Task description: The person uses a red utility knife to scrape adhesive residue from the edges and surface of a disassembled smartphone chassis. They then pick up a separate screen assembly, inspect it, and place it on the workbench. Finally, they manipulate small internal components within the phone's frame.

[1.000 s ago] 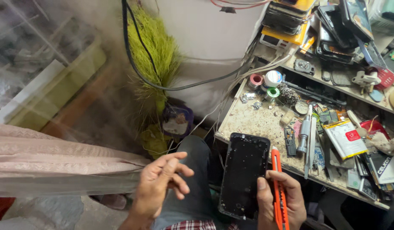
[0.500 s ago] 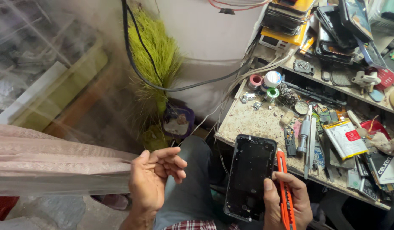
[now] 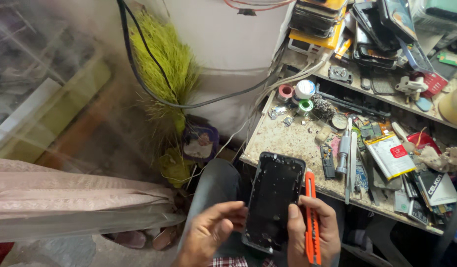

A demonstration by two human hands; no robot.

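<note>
My right hand (image 3: 321, 232) grips a black phone frame (image 3: 274, 200) by its lower right side, with the thumb lying on its face. An orange utility knife (image 3: 311, 222) is pinned along the same hand's fingers, right of the frame. My left hand (image 3: 211, 235) is at the frame's lower left edge, fingers spread and fingertips touching or nearly touching it. Both hands hover above my lap, just in front of the workbench edge.
A cluttered stone-topped workbench (image 3: 288, 143) lies to the right, with tape rolls (image 3: 295, 91), a screwdriver (image 3: 343, 148), a battery (image 3: 387, 155) and several phone parts. Stacked phones fill the shelf (image 3: 382, 29) above. A green broom (image 3: 166, 69) and black cable (image 3: 139, 64) lean at the left.
My left hand has moved right, from apart with fingers spread, to the phone frame's lower left edge. The frame and right hand stay in nearly the same place.
</note>
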